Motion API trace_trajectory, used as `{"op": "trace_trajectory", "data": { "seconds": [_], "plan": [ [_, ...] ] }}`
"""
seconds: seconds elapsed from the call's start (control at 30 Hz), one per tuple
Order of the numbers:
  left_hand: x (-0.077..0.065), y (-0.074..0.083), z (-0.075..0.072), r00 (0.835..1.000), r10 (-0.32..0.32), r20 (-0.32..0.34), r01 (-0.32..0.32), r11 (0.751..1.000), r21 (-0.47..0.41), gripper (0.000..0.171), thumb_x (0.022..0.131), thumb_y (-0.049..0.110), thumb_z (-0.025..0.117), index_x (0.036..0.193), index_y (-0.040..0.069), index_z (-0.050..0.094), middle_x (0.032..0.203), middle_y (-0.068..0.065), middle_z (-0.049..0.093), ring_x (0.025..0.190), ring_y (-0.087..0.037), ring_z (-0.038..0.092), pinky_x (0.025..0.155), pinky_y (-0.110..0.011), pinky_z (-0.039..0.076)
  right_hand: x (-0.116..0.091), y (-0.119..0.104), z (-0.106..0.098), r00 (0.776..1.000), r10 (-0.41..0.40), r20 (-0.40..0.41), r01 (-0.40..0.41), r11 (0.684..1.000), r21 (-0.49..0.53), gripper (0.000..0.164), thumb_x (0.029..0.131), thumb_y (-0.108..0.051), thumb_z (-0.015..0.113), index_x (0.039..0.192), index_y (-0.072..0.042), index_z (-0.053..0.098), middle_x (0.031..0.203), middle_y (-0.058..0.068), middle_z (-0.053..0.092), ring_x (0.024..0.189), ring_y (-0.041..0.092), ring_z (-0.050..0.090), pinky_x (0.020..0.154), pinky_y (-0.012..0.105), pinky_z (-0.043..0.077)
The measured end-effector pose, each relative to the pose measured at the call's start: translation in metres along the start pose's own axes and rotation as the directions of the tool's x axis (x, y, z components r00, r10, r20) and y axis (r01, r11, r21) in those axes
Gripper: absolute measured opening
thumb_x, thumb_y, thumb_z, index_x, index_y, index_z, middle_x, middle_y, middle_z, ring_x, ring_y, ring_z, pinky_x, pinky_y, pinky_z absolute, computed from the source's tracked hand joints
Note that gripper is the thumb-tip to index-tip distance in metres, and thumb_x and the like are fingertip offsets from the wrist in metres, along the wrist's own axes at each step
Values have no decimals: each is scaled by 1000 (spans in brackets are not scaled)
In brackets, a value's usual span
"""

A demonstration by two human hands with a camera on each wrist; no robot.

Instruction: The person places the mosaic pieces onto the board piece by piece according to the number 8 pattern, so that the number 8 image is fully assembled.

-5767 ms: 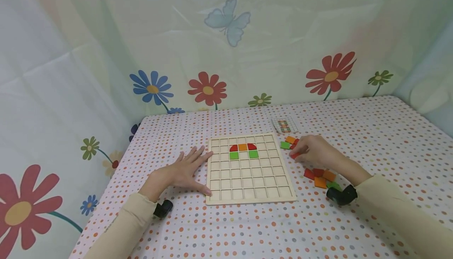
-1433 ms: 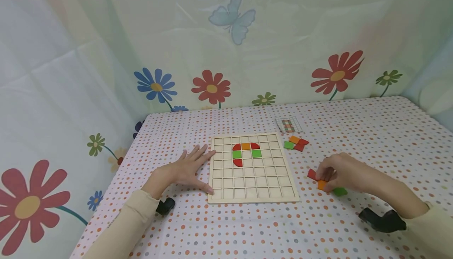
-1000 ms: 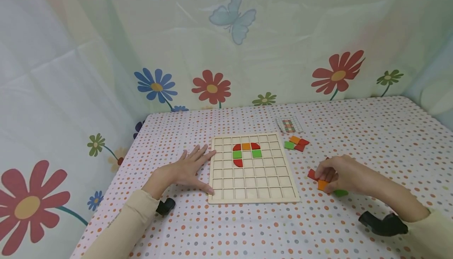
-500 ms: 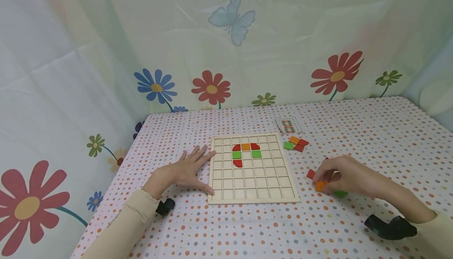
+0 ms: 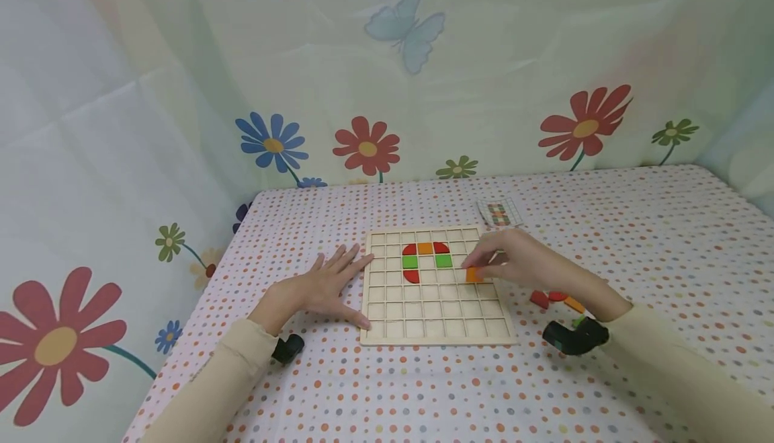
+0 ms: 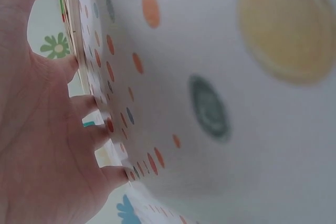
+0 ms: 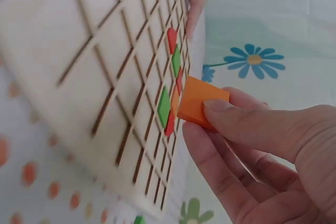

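A wooden grid board (image 5: 438, 343) lies on the spotted cloth. Set in its cells are an orange square tile (image 5: 425, 248), two green square tiles, one of them on the left (image 5: 410, 262), and red quarter-round tiles, the lowest (image 5: 411, 276) below that green one. My left hand (image 5: 320, 292) has its fingers spread, with thumb and a fingertip touching the board's left edge. Over the board's right side, my right hand (image 5: 514, 258) pinches another orange square tile (image 7: 199, 103) between thumb and fingers, tilted and apart from the cells.
Loose red (image 5: 539, 299), orange (image 5: 574, 304) and green tiles lie right of the board, partly behind the right forearm. A patterned card (image 5: 499, 213) lies beyond the board's upper right corner. The second loose tile group is hidden behind my right hand.
A red quarter-round tile has been added under the left green tile. My right hand has picked an orange tile from the near pile and carried it left over the board. The left hand stays put.
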State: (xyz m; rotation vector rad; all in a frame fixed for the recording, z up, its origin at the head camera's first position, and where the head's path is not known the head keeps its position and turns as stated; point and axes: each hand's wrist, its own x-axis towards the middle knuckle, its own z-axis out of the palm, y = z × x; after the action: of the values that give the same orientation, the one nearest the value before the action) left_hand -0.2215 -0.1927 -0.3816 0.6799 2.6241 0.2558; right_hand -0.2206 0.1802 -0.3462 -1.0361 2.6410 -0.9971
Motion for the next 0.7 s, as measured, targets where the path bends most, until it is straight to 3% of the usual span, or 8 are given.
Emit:
{"op": "trace_trajectory", "data": {
  "seconds": [0.3, 0.7],
  "plan": [
    [3, 2, 0, 1000, 2, 1, -3, 1000, 13, 123, 81, 69, 79, 171, 25, 8, 176, -10, -7, 161, -33, -10, 127, -63, 0, 42, 3, 25, 999, -53, -10, 54, 997, 54, 17, 89, 6, 78, 106, 1, 81, 101, 5, 76, 92, 20, 69, 83, 36, 62],
    [1, 2, -2, 1000, -5, 4, 5, 1000, 6, 122, 81, 69, 79, 171, 26, 8, 176, -9, -7, 161, -33, -10, 127, -62, -1, 59, 4, 48, 999, -42, -14, 43, 997, 59, 18, 90, 8, 76, 105, -1, 82, 94, 6, 74, 87, 15, 66, 83, 34, 60]
  ]
}}
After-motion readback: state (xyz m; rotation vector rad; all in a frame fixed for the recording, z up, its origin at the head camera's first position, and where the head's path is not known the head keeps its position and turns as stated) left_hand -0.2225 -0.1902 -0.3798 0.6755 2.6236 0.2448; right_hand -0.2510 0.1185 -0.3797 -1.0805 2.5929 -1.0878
